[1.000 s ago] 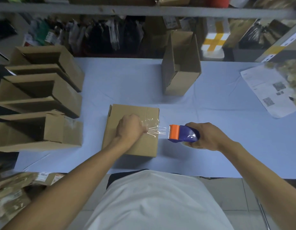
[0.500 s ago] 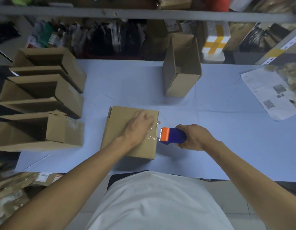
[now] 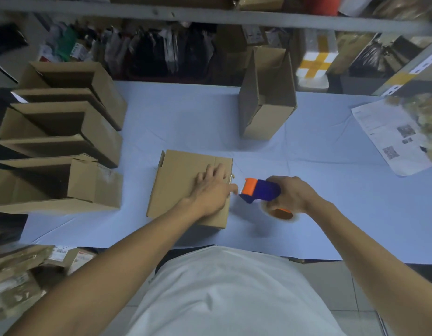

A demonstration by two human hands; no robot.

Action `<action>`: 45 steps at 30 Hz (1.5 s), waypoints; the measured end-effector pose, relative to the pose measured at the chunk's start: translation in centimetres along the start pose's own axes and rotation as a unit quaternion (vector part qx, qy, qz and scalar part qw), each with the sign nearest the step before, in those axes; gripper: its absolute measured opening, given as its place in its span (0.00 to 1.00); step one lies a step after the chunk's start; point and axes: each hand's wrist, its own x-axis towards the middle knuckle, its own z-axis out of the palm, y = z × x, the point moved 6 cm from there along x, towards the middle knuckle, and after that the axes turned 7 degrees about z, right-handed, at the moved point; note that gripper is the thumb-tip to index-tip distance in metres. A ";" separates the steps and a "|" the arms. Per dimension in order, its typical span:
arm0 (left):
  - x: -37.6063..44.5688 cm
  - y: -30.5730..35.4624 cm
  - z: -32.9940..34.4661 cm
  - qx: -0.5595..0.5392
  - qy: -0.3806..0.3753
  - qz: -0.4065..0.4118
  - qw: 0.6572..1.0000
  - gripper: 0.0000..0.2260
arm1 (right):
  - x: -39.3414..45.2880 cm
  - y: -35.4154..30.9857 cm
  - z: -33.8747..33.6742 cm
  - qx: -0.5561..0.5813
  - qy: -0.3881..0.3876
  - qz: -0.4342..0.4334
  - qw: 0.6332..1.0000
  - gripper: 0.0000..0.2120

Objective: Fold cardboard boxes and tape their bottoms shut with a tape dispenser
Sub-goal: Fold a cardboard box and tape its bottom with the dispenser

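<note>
A folded cardboard box [image 3: 181, 180] lies bottom-up in the middle of the pale blue table [image 3: 307, 190]. My left hand [image 3: 211, 187] presses flat on the box's right part, fingers straight, thumb at the right edge. Just right of the box, my right hand [image 3: 291, 194] grips the blue and orange tape dispenser [image 3: 259, 191], its orange head pointing at the box's right edge. The tape roll [image 3: 279, 212] shows below that hand.
Several open-sided cardboard boxes [image 3: 64, 141] are stacked along the left. One upright open box [image 3: 267, 100] stands at the back centre. A printed paper sheet [image 3: 389, 139] lies at the right edge. Shelves with packed goods run behind the table. Flattened cartons lie at the lower left.
My left hand went from pinching the stretched tape to lying flat on the box. The dispenser moved left to the box edge, then tilted so its roll shows; the loose tape strand is gone.
</note>
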 end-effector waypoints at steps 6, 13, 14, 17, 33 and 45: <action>-0.7 -1.5 -2.5 -0.343 0.136 -0.142 0.918 0.09 | -4.0 -1.2 -2.4 0.126 0.129 -0.102 0.978 0.21; -2.1 -0.9 -0.9 -0.569 0.081 -0.173 0.800 0.09 | -4.7 -2.8 -2.3 0.157 0.122 -0.155 0.968 0.24; -2.4 -1.0 -0.8 -0.566 0.086 -0.177 0.800 0.09 | -4.7 -3.0 -2.2 0.161 0.120 -0.162 0.966 0.25; -3.0 -1.1 -1.1 -0.577 0.085 -0.170 0.794 0.10 | -4.7 -3.6 -1.8 0.162 0.115 -0.179 0.964 0.26; -5.3 -4.3 -1.3 -0.373 0.105 -0.308 0.869 0.12 | -4.5 0.0 -1.0 0.058 0.063 -0.164 0.983 0.26; -5.1 -3.7 -1.6 -0.095 0.060 -0.336 0.935 0.06 | -2.8 -0.6 2.0 0.035 0.050 -0.140 0.988 0.26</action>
